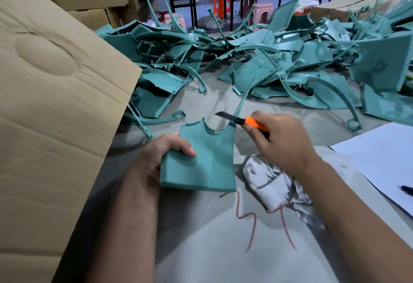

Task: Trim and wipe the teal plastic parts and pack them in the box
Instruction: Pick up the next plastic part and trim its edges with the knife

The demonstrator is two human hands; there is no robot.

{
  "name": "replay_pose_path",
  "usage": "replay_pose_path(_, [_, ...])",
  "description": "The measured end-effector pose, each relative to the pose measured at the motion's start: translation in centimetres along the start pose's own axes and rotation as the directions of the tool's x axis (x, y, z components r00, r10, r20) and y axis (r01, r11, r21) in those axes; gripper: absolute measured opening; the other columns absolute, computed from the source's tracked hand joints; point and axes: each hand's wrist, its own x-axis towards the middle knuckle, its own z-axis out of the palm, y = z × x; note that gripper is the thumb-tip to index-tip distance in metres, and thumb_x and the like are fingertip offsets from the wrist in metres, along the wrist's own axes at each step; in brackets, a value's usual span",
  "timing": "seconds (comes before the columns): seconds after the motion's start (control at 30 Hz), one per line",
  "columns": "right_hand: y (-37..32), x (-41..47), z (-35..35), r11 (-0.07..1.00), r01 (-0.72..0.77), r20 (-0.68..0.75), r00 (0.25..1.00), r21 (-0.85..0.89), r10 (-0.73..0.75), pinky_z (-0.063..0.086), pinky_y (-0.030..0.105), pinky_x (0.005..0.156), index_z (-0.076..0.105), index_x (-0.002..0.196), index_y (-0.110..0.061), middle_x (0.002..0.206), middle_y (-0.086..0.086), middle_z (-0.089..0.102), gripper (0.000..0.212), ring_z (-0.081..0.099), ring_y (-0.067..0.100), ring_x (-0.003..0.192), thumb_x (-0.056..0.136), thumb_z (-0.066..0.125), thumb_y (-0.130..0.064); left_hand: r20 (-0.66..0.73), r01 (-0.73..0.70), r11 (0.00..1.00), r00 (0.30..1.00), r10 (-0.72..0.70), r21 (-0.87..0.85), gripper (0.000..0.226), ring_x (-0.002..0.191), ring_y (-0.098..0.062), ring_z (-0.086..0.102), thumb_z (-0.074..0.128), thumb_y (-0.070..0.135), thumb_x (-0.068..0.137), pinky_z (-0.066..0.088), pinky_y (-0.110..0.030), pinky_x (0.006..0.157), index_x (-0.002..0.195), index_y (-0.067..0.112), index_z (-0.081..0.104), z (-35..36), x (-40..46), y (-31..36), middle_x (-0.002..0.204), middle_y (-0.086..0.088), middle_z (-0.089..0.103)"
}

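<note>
Occupying far worktop (201, 249): heap of teal parts (257, 59); cardboard box flap (55, 104) at left. Teal panel (207, 159) near edge, gripped by left hand (165, 151), thumb on top. Right hand (283, 139) wrapped round orange utility knife (243, 120), blade out, just above panel's notched edge; white rag (268, 182) beside panel.

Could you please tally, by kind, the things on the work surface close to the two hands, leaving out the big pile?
Teal plastic part, held by the left hand: 1
Orange utility knife, held by the right hand: 1
White rag: 1
White paper sheet: 1
Pen, only its tip in view: 1
Total: 5
</note>
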Motion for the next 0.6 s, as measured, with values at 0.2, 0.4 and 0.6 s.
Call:
replay_pose_path(0.2, [2.1,0.4,-0.5,0.939,-0.325,-0.225,0.929,-0.112,0.295,0.033,0.028,0.049,0.061,0.09,-0.019,0.058,-0.006,0.049,0.027,0.047,0.02,0.048,0.106,0.053,-0.04,0.023,0.036,0.999,0.999,-0.037,0.028,0.05,0.075,-0.033,0.069,0.062,0.01,0.059,0.056,-0.036,0.065,0.107,0.004,0.074,-0.1,-0.5,-0.2,0.098,-0.022,0.072])
replay_pose_path(0.4, [1.0,0.0,-1.1,0.912,-0.39,-0.465,0.835,-0.123,0.295,0.02,0.028,0.049,0.048,0.085,-0.019,0.068,-0.004,0.047,0.026,0.042,0.023,0.058,0.106,0.052,-0.035,-0.003,0.033,0.997,0.999,-0.033,0.073,0.054,0.073,-0.034,0.067,0.064,0.012,0.059,0.052,-0.041,0.069,0.111,0.0,0.069,-0.1,-0.3,-0.2,0.096,-0.023,0.07])
replay_pose_path(0.6, [-0.3,-0.1,-1.4,0.901,-0.075,-0.44,0.854,0.427,0.279,0.031,0.029,0.054,0.046,0.078,-0.025,0.064,-0.007,0.044,0.033,0.037,0.013,0.057,0.106,0.059,-0.039,0.094,-0.027,0.998,0.995,0.022,0.053,0.034,0.067,-0.031,0.073,0.06,0.003,0.059,0.059,-0.033,0.055,0.085,0.01,0.081,-0.6,-0.3,0.2,0.09,-0.022,0.075])
